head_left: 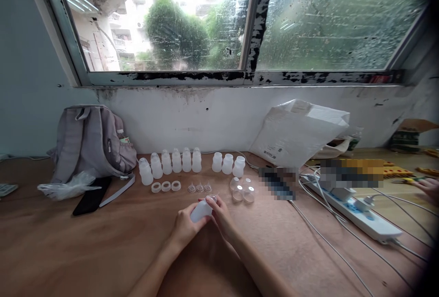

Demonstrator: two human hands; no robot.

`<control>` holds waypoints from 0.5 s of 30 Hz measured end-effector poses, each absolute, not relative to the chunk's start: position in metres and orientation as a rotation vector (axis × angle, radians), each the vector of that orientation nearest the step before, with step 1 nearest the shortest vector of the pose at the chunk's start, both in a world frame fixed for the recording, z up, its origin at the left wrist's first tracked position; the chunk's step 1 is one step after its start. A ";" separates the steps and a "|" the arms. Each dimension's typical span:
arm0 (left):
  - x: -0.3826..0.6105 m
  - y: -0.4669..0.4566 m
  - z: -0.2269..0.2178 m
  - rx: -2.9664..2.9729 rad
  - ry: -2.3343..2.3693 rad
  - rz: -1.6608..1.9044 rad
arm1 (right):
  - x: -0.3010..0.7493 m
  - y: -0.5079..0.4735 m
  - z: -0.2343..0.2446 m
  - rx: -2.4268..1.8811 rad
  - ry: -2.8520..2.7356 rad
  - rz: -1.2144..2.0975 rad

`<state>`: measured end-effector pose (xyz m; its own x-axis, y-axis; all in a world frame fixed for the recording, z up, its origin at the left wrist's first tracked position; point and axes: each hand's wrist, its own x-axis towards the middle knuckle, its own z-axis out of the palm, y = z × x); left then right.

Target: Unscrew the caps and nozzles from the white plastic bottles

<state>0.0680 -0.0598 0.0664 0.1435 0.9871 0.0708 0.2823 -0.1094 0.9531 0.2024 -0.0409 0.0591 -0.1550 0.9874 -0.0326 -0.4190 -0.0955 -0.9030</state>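
Observation:
My left hand [183, 226] grips a small white plastic bottle [200, 210], held on its side over the wooden table [103, 242]. My right hand [221, 217] is closed around the bottle's top end, fingers on its clear cap. Just beyond my hands lie three white rings [166, 186], three small clear nipples [199, 188] and three clear domed caps [242, 190]. Behind them stand a row of several capped white bottles [171, 162] and three uncapped bottles [228, 163] near the wall.
A grey backpack [91, 139] leans at the left, with a clear plastic bag [66, 187] and a black phone [92, 201] before it. A white padded envelope [298, 132] leans on the wall. A power strip [360, 217] with cables lies right. Another person's hand [428, 188] shows at far right.

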 end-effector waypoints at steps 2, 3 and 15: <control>0.071 -0.064 0.067 1.358 1.072 0.856 | 0.205 -0.043 0.063 -0.725 -0.941 1.604; 0.071 -0.066 0.067 1.239 0.963 0.767 | 0.206 -0.045 0.065 -0.669 -0.953 1.637; 0.077 -0.072 0.064 1.082 0.807 0.691 | 0.209 -0.053 0.082 -0.780 -1.096 1.641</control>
